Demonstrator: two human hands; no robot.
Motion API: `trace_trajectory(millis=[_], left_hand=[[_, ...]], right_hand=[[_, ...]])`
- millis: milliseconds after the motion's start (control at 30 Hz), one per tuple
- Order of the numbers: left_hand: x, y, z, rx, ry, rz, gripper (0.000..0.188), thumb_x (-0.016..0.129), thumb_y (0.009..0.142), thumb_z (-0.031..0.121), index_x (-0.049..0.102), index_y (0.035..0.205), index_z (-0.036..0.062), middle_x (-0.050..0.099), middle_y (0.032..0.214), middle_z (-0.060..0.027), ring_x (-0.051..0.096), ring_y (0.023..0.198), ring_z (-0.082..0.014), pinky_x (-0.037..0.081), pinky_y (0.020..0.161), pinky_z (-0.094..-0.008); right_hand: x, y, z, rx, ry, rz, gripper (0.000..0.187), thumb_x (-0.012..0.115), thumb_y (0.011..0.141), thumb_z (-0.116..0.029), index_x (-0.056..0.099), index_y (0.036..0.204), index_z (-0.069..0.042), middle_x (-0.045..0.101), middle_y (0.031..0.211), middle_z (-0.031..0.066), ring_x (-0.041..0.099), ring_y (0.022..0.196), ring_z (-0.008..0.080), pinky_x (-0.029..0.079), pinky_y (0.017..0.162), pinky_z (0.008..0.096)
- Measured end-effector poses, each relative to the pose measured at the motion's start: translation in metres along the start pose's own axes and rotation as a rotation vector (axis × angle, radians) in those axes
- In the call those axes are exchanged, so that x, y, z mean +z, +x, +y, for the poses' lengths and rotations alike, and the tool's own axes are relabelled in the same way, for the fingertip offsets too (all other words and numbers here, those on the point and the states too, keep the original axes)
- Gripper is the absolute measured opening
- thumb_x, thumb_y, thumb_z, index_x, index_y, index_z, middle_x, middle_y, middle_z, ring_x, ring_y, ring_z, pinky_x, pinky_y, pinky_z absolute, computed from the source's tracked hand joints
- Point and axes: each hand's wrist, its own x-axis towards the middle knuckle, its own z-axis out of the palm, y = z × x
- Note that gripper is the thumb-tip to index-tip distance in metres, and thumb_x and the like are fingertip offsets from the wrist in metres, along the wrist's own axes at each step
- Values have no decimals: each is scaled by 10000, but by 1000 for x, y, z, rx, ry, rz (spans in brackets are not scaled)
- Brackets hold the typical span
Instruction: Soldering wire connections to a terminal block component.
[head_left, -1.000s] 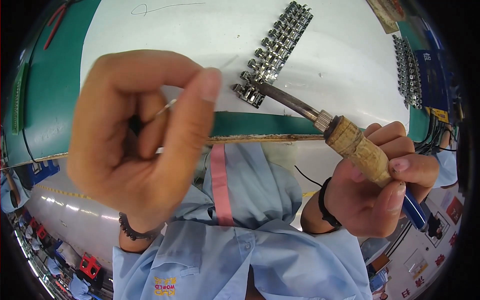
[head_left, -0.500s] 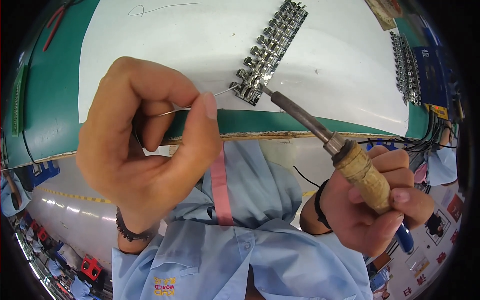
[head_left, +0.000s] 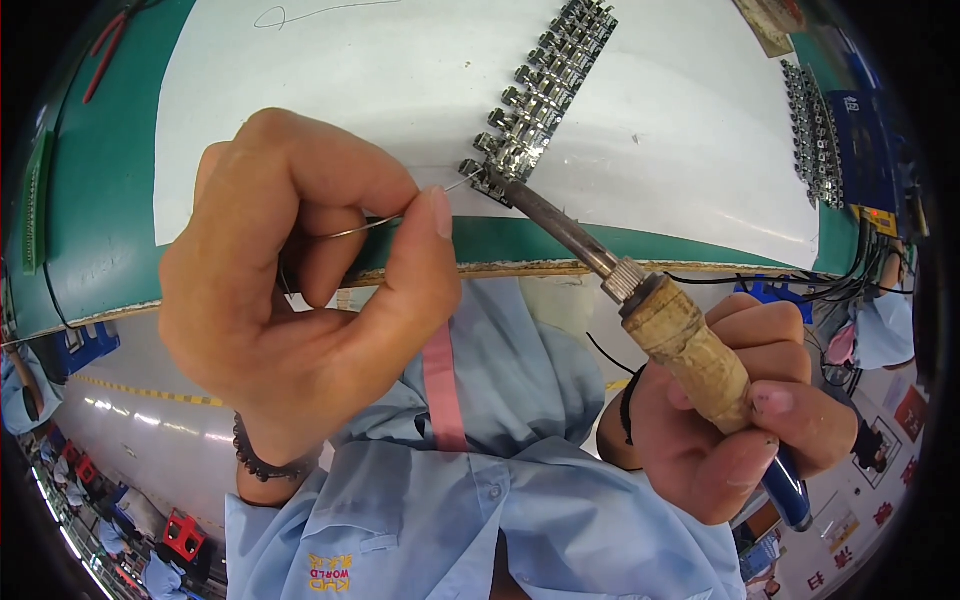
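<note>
Pointing diagonally up-left, soldering iron [head_left: 660,322] clasped by right hand [head_left: 692,448], left hand [head_left: 245,290] pinching wire [head_left: 374,225]

Left hand [head_left: 240,290] curled, thumb and index pinched; right hand [head_left: 690,455] lower, fingers wrapped in grip

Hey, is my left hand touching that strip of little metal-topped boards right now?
Apart. The head view shows white paper between the left hand and the strip of boards; only the thin wire crosses that gap.
</note>
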Motion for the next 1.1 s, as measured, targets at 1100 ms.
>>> trace_trajectory(millis=[1100], left_hand=[[-2, -3, 3, -108, -16, -3, 127, 703, 824, -65, 597, 860, -4, 413, 624, 82, 248, 545, 11, 178, 526, -186]], right_hand=[[-2, -4, 4, -52, 31, 89, 241, 453, 1003, -301, 440, 1051, -66, 496, 617, 61, 400, 608, 154, 292, 533, 312]])
